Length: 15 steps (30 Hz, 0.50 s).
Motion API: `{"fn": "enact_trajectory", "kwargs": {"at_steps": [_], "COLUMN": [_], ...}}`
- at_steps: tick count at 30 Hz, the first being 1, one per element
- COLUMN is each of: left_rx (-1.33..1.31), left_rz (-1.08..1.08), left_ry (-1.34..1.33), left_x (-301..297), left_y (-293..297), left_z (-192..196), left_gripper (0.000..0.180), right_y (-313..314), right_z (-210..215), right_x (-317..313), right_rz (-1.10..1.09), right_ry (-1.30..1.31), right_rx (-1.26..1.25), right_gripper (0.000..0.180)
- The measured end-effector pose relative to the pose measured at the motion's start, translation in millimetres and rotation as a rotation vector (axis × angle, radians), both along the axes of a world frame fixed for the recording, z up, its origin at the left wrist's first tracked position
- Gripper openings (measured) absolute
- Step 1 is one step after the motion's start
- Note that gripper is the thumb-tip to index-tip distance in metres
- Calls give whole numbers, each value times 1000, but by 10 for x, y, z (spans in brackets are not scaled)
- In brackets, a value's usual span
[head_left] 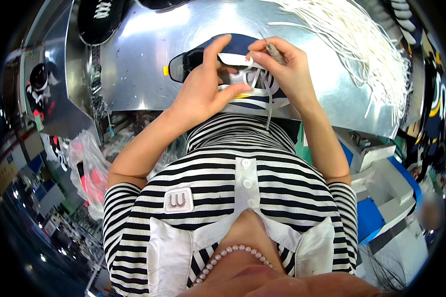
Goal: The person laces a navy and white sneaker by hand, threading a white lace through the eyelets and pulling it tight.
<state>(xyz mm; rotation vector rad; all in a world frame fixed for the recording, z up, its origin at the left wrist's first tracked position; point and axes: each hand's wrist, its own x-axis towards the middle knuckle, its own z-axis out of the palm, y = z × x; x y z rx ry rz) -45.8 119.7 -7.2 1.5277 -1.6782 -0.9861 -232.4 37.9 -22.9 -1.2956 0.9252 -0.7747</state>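
A navy sneaker (pixel 235 46) with a dark heel and white trim lies sideways on the metal tabletop, partly covered by my hands. Its white lace (pixel 269 101) is threaded through some eyelets, and one end hangs over the near edge. Between thumb and index finger, my right hand (pixel 285 62) pinches a loop of lace above the eyelets. The same hand keeps an awl-like tool (pixel 274 52) with a wrapped grey handle and thin metal tip. My left hand (pixel 203 89) is over the shoe opening, index finger raised and thumb stretched apart near the tongue; some fingers are hidden inside.
A heap of white laces (pixel 347 34) spreads over the right of the metal table (pixel 139 64). Another black shoe (pixel 101 20) stands at the far left. Below the table edge are plastic bags (pixel 86 163) at left and a grey-and-blue box (pixel 386 188) at right.
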Motion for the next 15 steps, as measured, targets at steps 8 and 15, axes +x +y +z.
{"fn": "enact_trajectory", "kwargs": {"at_steps": [8, 15], "left_rx": [59, -12], "left_rz": [285, 300], "left_ry": [-128, -69], "left_x": [-114, -97], "left_y": [-167, -94], "left_z": [-55, -129], "left_gripper": [40, 40], "right_y": [-47, 184], "right_z": [-56, 171], "right_x": [78, -121], "right_rz": [77, 117], "right_ry": [102, 398], "right_rx": [-144, -303], "right_gripper": [16, 14]}}
